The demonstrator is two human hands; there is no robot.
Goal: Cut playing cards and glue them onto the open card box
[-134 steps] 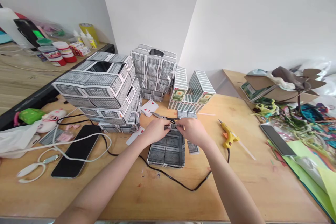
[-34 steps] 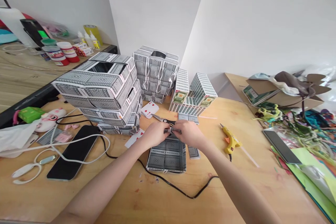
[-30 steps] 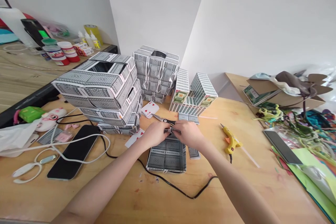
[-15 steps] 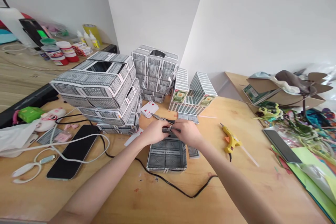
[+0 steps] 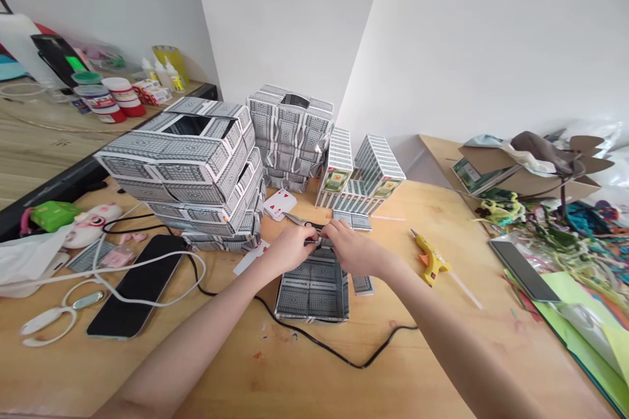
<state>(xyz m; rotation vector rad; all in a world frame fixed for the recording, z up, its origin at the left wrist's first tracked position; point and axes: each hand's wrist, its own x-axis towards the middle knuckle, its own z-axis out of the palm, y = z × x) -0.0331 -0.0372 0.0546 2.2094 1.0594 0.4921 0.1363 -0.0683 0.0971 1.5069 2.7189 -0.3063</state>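
Observation:
A small open-topped box (image 5: 310, 294) made of playing cards with grey patterned backs sits on the table before me. At its far edge my left hand (image 5: 296, 249) pinches a playing card, thumb and fingers pressed together. Opposite it, my right hand (image 5: 356, 250) closes its fingertips on the same spot. Whether that card is loose or part of the box's far wall is hidden by my fingers. Just beyond the hands lie scissors (image 5: 293, 217), partly covered, and face-up playing cards (image 5: 280, 203). A grey-backed card (image 5: 363, 285) rests right of the box.
Bigger card-built structures (image 5: 171, 160) stand at left and back (image 5: 289, 127), beside a U-shaped stack of card boxes (image 5: 361, 200). A yellow glue gun (image 5: 430, 262) lies right. A black cord (image 5: 334, 357) crosses in front; a phone (image 5: 137, 285) and white cable (image 5: 147, 301) lie left.
My right hand has rolled over and its fingers have closed nearer to the left hand at the box's far edge. The box and surrounding things have stayed put.

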